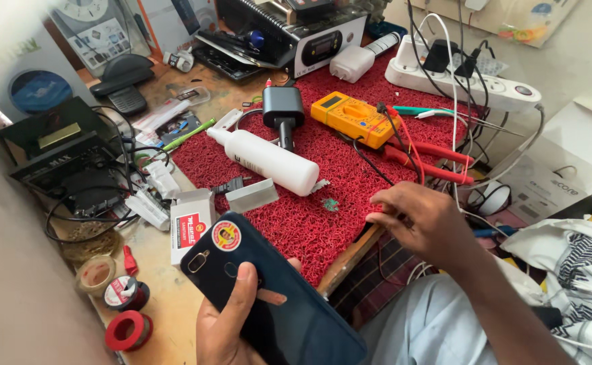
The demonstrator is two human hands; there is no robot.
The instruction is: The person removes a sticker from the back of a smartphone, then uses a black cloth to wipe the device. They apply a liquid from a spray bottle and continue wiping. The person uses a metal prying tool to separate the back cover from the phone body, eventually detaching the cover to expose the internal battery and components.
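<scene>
Nearest the camera, a dark phone (269, 297) is gripped back-up in the left hand (225, 324), over the bench edge. Farther off, the right hand (421, 220) is rested on the red mat (296, 223), fingers curled around nothing visible, near red pliers (431, 162).

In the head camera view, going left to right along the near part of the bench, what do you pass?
Red tape roll → dark phone held back-up in the left hand → red mat → right hand at the mat's edge → striped cloth.
</scene>
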